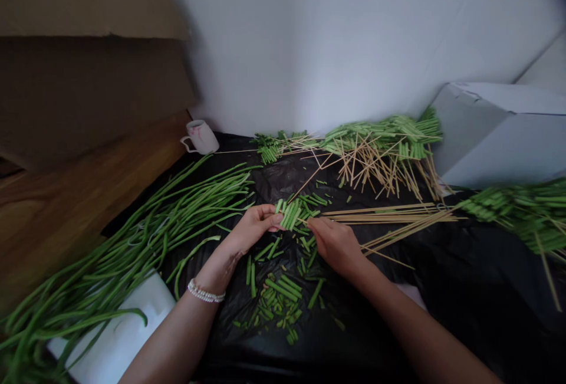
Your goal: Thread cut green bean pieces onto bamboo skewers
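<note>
Near the middle, my left hand [262,220] is closed on a row of short green bean pieces [290,214] threaded side by side on a wooden skewer. My right hand [332,240] pinches the skewer just right of the pieces. Loose cut bean pieces [283,298] lie on the black plastic sheet [354,343] below and around both hands. Bare wooden skewers [389,216] lie beyond my right hand, pointing right. Long uncut green beans [168,213] spread along the left side.
A heap of filled skewers [384,136] lies along the white wall, and another bean pile [522,213] is at the far right. A white mug [202,138] stands at the back left. A white box [499,130] is at the right; a white foam piece [128,331] is at the lower left.
</note>
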Demonstrator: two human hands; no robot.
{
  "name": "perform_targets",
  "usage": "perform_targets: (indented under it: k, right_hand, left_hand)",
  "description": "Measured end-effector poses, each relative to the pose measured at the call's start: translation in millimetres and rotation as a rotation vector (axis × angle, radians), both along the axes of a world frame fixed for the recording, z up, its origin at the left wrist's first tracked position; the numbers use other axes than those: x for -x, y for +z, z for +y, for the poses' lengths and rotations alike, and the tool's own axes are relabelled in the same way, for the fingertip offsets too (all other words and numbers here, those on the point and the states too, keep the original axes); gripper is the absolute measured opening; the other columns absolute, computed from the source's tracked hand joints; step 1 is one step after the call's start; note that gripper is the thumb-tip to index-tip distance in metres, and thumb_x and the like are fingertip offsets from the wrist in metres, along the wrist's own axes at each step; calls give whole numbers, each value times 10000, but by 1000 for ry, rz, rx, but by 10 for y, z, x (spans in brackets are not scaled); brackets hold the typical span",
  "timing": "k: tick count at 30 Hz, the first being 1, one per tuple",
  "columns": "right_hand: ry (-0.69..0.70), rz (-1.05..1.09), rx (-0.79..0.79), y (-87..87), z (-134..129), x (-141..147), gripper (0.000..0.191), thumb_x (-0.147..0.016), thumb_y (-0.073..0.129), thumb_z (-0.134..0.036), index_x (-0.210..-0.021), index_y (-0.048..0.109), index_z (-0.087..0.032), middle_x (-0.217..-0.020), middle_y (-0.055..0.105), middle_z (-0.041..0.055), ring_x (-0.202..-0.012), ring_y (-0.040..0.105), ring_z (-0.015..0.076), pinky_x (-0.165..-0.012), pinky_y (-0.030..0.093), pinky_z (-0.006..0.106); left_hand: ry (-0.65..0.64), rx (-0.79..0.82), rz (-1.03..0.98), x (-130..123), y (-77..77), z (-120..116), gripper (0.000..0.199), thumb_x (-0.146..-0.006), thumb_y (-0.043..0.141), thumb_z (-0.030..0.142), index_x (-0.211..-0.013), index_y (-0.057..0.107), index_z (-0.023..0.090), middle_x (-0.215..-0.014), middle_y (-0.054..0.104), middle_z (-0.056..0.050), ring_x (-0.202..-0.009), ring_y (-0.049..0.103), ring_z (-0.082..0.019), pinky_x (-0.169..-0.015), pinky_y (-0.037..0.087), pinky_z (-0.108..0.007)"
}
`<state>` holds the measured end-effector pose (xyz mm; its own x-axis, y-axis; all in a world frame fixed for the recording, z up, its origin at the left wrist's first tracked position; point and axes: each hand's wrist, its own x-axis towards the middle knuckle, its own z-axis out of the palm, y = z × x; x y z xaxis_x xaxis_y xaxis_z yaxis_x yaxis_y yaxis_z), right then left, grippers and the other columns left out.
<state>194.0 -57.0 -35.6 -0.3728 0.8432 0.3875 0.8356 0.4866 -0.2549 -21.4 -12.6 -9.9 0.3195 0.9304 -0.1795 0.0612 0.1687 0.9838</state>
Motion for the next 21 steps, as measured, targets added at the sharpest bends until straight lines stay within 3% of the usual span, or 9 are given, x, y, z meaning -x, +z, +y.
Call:
perform_targets:
  k: [12, 21]
  right_hand:
    - [-2, -30, -23, -1, 2, -14, 256, -920, 398, -158, -992, 639, -208, -846, 676, 35, -732, 599, 136, -638, 363, 233]
    - [1, -21, -64, -5, 4, -12, 262, -924, 398, -162, -1017, 640, -203, -829, 667, 29, -713, 580, 129, -641, 357, 232]
  left_hand:
    - [-3, 21, -24, -12, -7, -10, 267, -687, 759, 367, -798, 659, 145, -745, 682, -21, -645, 613, -103, -624, 455, -204]
    - [4, 75, -107, -39, -41, -23, 341, -617, 817, 249, -885, 630, 151, -818, 706, -30, -702, 660, -125, -643, 479, -216]
